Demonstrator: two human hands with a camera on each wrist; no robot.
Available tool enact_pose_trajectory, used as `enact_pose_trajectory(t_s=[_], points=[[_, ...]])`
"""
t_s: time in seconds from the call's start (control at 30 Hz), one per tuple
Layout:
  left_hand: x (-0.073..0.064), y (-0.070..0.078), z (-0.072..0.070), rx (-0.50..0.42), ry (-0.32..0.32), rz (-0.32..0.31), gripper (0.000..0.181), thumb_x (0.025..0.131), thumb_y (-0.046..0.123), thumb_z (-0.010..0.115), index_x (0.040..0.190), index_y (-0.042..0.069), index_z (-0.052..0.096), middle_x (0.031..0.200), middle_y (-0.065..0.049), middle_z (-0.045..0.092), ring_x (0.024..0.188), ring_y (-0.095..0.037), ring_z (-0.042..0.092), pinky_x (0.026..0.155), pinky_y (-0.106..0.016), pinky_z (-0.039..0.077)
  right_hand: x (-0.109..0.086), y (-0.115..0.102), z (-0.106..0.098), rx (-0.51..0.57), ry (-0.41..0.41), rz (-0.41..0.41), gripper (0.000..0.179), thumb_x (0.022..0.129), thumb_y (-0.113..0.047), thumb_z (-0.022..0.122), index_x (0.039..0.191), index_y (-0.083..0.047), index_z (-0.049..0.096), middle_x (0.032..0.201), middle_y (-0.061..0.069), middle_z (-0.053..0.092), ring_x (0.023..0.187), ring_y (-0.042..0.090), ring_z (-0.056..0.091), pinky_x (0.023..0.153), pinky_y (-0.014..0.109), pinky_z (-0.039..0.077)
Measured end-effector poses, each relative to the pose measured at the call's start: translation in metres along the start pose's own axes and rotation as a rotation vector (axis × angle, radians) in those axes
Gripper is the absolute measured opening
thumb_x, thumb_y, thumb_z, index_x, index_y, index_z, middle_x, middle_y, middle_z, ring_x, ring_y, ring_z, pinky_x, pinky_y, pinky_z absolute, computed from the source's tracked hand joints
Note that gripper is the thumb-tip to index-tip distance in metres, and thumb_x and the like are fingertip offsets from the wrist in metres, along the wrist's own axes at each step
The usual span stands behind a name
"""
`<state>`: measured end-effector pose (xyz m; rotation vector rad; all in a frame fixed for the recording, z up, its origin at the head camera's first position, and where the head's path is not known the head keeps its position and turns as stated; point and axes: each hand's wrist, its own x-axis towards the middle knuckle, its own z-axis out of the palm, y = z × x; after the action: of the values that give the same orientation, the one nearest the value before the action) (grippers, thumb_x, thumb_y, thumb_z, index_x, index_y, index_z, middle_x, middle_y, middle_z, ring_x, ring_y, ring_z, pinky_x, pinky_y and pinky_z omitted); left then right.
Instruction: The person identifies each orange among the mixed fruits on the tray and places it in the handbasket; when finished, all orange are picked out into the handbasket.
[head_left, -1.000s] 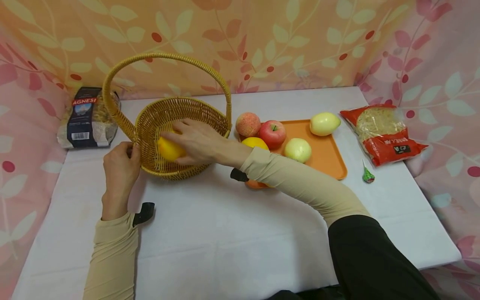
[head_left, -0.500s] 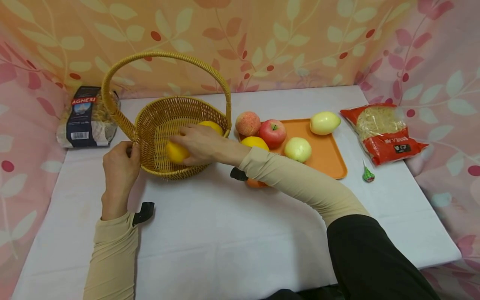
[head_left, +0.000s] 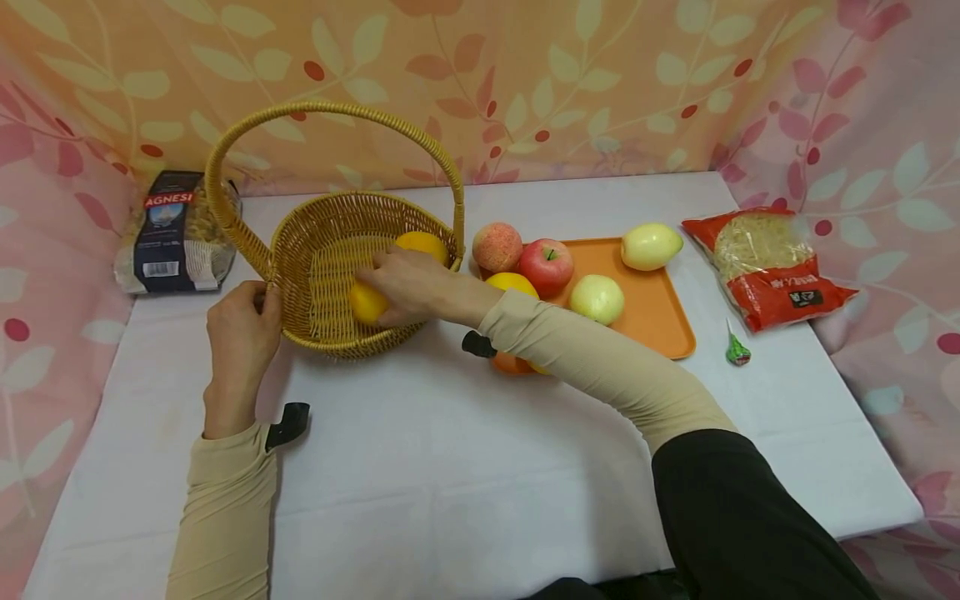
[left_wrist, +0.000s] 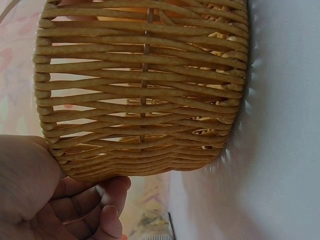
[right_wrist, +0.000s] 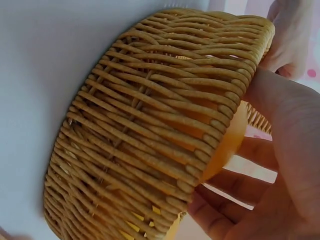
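The wicker basket (head_left: 300, 250) with a tall arched handle stands at left centre in the head view. At its left rim, by the handle's foot, my left hand (head_left: 243, 337) pinches the wicker; in the left wrist view that hand (left_wrist: 65, 200) meets the rim from below. My right hand (head_left: 420, 287) reaches inside over the near right rim, fingers round a smooth yellow fruit (head_left: 367, 303). The right wrist view has the right hand (right_wrist: 265, 180) beyond the woven wall, with the fruit (right_wrist: 227, 145) partly hidden. A second yellow fruit (head_left: 422, 244) lies at the basket's right side.
Right of the basket, an orange tray (head_left: 656, 312) bears a peach (head_left: 497, 247), a red apple (head_left: 546, 267), a pale green round fruit (head_left: 597, 300) and other fruit. A lemon (head_left: 651, 247) sits at its back edge. Pasta bag (head_left: 168, 242), red noodle bag (head_left: 772, 267) and green-wrapped lollipop (head_left: 737, 348) flank them.
My right hand has shifted right and slightly nearer inside the basket with the yellow fruit, uncovering the second yellow fruit. The left hand stays on the rim.
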<state>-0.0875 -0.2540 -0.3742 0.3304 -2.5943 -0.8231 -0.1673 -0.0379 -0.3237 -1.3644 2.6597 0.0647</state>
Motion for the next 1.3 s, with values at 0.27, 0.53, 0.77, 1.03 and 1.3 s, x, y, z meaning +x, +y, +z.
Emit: enact_pose_trajectory(t_s=[0.27,0.53,0.77,1.03,1.3], points=[[0.0,0.001,0.001,-0.001,-0.001,0.002,0.034,0.099,0.017,0.049,0.106,-0.011,0.067,0.086,-0.028,0.067,0.074,-0.038,0.059,0.063,-0.036,0.039,0.002,-0.001,0.001,0.006,-0.029,0.009,0.058,0.085,-0.042,0.068,0.136,-0.019,0.054,0.121,0.006,0.058,0.108,0.021,0.059,0.084,0.034,0.052],[0.0,0.001,0.0,0.01,-0.007,0.0,0.033,0.098,0.016,0.05,0.105,-0.011,0.067,0.082,-0.026,0.066,0.07,-0.034,0.057,0.059,-0.031,0.037,0.001,0.0,0.002,0.034,-0.025,0.007,0.057,0.086,-0.041,0.066,0.137,-0.02,0.053,0.124,0.006,0.059,0.11,0.022,0.059,0.087,0.035,0.052],[0.001,0.001,-0.001,0.007,-0.012,-0.006,0.033,0.098,0.016,0.05,0.105,-0.011,0.067,0.084,-0.027,0.066,0.07,-0.033,0.058,0.056,-0.027,0.036,0.001,0.0,0.001,0.054,-0.04,0.008,0.059,0.087,-0.038,0.065,0.141,-0.019,0.049,0.128,0.007,0.058,0.111,0.022,0.059,0.089,0.036,0.051],[0.001,0.001,-0.001,0.01,-0.013,-0.009,0.033,0.099,0.016,0.049,0.106,-0.011,0.067,0.086,-0.028,0.067,0.071,-0.033,0.058,0.057,-0.028,0.036,0.001,0.0,0.001,0.041,-0.04,0.005,0.058,0.087,-0.038,0.065,0.14,-0.02,0.05,0.126,0.006,0.059,0.109,0.021,0.059,0.088,0.036,0.051],[0.0,0.001,-0.002,0.005,-0.013,-0.013,0.034,0.098,0.016,0.049,0.106,-0.011,0.067,0.086,-0.028,0.067,0.072,-0.034,0.058,0.059,-0.03,0.037,-0.008,0.002,-0.005,0.072,-0.003,-0.024,0.059,0.087,-0.034,0.064,0.143,-0.019,0.049,0.128,0.007,0.059,0.11,0.023,0.059,0.088,0.037,0.051]])
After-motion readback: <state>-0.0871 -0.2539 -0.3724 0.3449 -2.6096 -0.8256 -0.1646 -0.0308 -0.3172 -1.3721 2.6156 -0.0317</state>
